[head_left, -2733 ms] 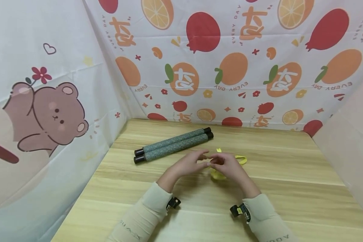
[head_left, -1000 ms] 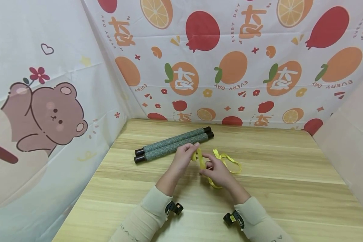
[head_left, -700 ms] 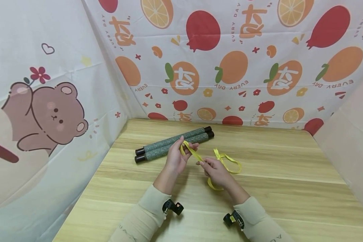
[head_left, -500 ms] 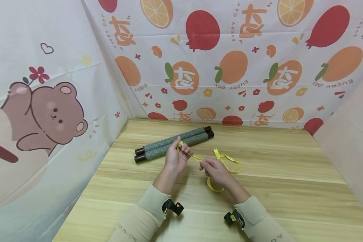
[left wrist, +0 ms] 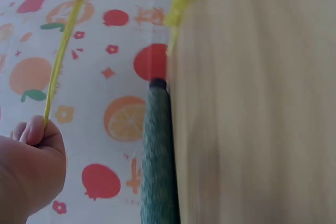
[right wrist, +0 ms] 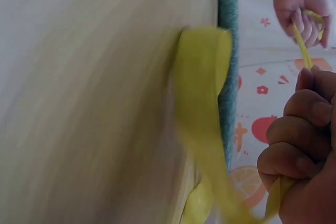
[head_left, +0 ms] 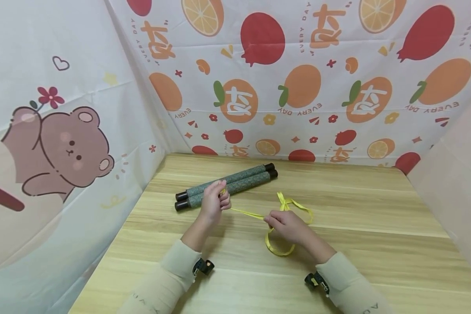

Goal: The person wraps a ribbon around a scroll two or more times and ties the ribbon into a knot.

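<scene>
With our left hand [head_left: 215,199] and right hand [head_left: 286,225] each curled tight round the narrow, yellow fabric ribbon [head_left: 248,213], we stretch it taut over the pale wood-grain tabletop [head_left: 377,209], its loose loops trailing about the right hand. To pull well, we should draw evenly, let the slack run untwisted, and steer clear of the two dark green, black-ended rods [head_left: 249,182] lying side by side.
</scene>
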Demonstrator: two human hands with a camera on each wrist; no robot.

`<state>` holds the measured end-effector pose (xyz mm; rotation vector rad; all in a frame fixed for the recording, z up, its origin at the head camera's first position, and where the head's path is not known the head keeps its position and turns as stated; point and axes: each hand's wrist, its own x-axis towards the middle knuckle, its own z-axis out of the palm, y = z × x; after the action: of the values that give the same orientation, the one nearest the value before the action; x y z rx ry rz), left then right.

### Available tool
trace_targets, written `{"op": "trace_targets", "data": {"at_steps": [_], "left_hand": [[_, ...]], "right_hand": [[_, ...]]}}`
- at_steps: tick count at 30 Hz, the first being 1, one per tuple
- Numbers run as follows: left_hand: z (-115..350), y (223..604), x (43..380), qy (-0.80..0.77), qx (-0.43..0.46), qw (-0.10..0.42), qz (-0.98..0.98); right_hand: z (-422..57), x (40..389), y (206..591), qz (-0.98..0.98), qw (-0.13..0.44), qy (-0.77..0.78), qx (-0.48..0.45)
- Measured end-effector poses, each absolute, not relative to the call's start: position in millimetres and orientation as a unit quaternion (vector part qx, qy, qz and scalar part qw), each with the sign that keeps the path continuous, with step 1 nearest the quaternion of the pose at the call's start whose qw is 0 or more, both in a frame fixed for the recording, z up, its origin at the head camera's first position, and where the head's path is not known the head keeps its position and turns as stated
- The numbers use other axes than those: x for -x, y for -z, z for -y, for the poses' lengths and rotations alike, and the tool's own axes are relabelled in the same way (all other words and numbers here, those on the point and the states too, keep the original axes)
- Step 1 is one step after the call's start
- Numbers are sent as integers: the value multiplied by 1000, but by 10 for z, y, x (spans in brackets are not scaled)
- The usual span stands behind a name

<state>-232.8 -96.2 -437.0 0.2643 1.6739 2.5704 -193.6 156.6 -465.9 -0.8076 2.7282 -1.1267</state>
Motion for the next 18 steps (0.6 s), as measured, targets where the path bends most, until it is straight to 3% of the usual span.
{"op": "trace_targets", "data": {"at_steps": [3,10,18], "left_hand": [[1084,4415,2315,-743,-141,13,-654],[1500,4457,2359,-333,-282,-64,-898],[1766,4345,2384,-221,-311,-59,-923]], "right_hand": [[-1672,1930,4685,-903,36,334,269],[-2090,1922,4780,-931,24,279,233],[-2583,1937,4746,-946,11,239,217]]}}
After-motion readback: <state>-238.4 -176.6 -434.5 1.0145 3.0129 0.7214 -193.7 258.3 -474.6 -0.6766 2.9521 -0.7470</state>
